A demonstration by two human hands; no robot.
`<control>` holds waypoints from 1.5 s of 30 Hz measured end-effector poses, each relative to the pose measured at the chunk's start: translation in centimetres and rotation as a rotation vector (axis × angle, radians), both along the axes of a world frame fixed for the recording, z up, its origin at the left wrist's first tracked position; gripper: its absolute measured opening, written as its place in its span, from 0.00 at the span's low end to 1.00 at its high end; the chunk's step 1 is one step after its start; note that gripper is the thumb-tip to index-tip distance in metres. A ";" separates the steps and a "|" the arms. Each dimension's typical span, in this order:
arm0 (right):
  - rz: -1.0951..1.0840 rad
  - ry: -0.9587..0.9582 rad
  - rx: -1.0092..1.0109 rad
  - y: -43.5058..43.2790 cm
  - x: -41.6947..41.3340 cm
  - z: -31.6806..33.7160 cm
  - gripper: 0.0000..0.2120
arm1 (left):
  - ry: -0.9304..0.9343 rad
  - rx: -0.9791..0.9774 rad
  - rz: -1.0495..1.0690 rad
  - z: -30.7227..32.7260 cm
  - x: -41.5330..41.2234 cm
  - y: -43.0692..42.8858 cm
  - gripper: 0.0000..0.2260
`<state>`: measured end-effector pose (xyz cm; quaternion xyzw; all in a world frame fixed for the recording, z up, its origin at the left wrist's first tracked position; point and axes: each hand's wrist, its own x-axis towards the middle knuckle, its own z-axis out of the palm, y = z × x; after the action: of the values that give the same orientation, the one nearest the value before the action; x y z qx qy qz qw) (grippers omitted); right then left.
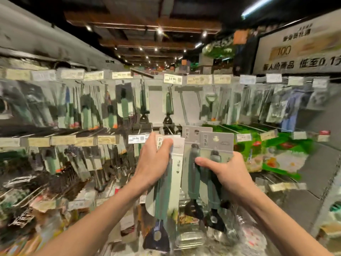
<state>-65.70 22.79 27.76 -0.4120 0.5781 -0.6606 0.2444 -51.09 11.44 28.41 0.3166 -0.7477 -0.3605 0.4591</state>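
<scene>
Forearms are filling the bottom of the view, both reaching up at a wall of hanging kitchen tools, so that's what's closest.

Now starting at the fingertips. The left hand [154,163] is curling its fingers [166,145] over the top part of a white-card pack [177,159]. It's gripping close to the hang hole, fingers bunched together rather than spread. Where its thumb is sitting, can't tell, the card is hiding that side.

The right hand [227,174] is pressing its thumb [203,161] flat across the green handles of two more packs, the front grey pack [220,145] and the rear grey pack [193,138]. Its other fingers are wrapping round the back, out of sight. So all three packs are being held in the air in front of the middle row. The white one is on the left, the grey pair is fanned just beside it, and none is on a peg.

Just past the left fingers, a price tag [136,139] is sitting at the end of a peg [141,130], and I'm guessing that's where the white one is heading. Further out, green packets [276,150] are showing off to the right.

What's worrying me:
- **Grip:** one thumb is pinning the whole grey pair, and they're sitting fanned apart, so the rear one could slide out if that grip loosens.
- **Swing:** the dark heads are dangling low over the stock below, so a swing could knock things off neighbouring pegs.
- **Peg:** missing the hole with the peg tip could bend or tear the card.
</scene>
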 end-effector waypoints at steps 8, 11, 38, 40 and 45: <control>0.006 0.234 -0.013 -11.0 -6.5 0.7 0.18 | 0.119 0.091 -0.042 0.2 -5.2 -9.9 0.06; 0.038 0.286 -0.015 -15.3 -9.1 2.0 0.14 | 0.272 0.235 -0.080 0.9 -7.3 -14.3 0.09; 0.053 0.347 -0.108 -26.7 -18.9 5.8 0.07 | 0.203 -0.456 0.066 7.9 -18.0 -30.8 0.26; 0.076 0.341 -0.105 -27.5 -19.1 5.9 0.07 | 0.177 -0.516 0.082 7.9 -18.6 -31.9 0.29; 0.099 0.332 -0.095 -28.8 -19.6 6.0 0.07 | 0.076 -0.674 0.190 7.3 -19.5 -33.6 0.38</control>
<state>-85.33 -5.98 33.73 -0.5543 0.5577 -0.5973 0.1579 -70.59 -22.19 35.75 0.2016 -0.7742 -0.0609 0.5968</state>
